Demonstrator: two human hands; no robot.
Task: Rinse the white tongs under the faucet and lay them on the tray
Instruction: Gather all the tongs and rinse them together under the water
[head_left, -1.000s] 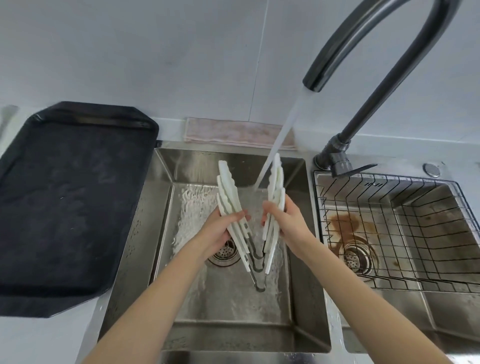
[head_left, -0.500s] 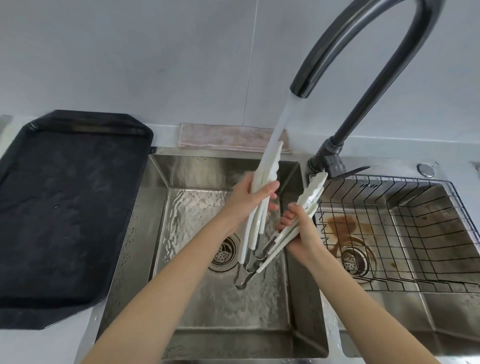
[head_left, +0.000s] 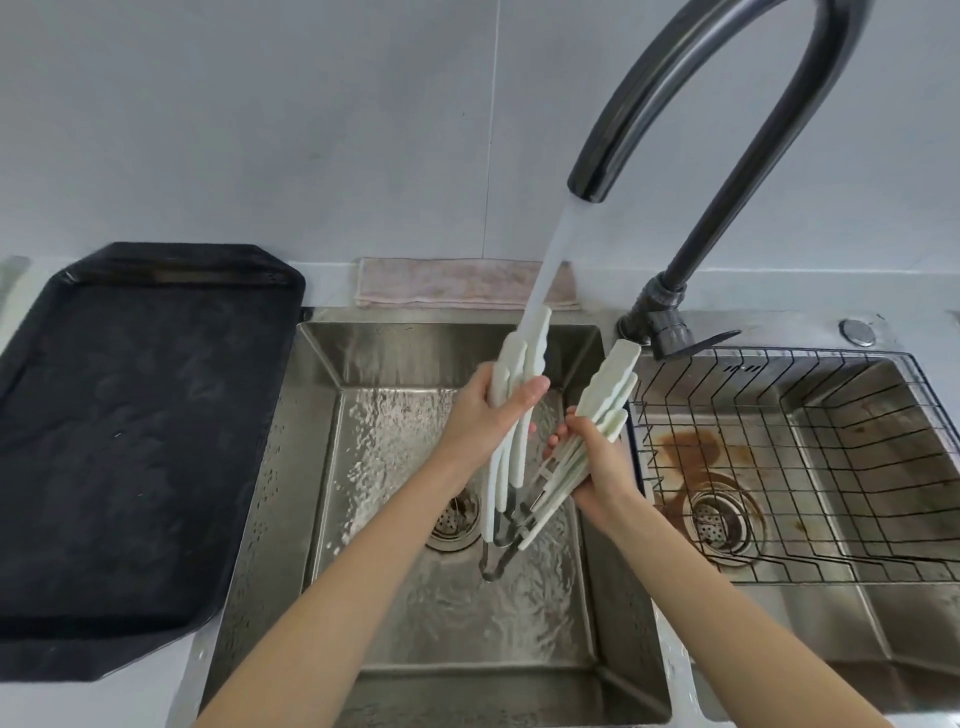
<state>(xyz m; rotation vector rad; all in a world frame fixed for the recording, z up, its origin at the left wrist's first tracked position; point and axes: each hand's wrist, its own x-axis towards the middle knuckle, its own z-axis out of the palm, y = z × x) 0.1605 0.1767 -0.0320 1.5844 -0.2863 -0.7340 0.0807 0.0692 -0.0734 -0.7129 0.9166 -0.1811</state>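
While water runs, steel sink (head_left: 311, 467), grey wall (head_left: 260, 130)

No text, label, brand, number or sign can be read anywhere in the view.
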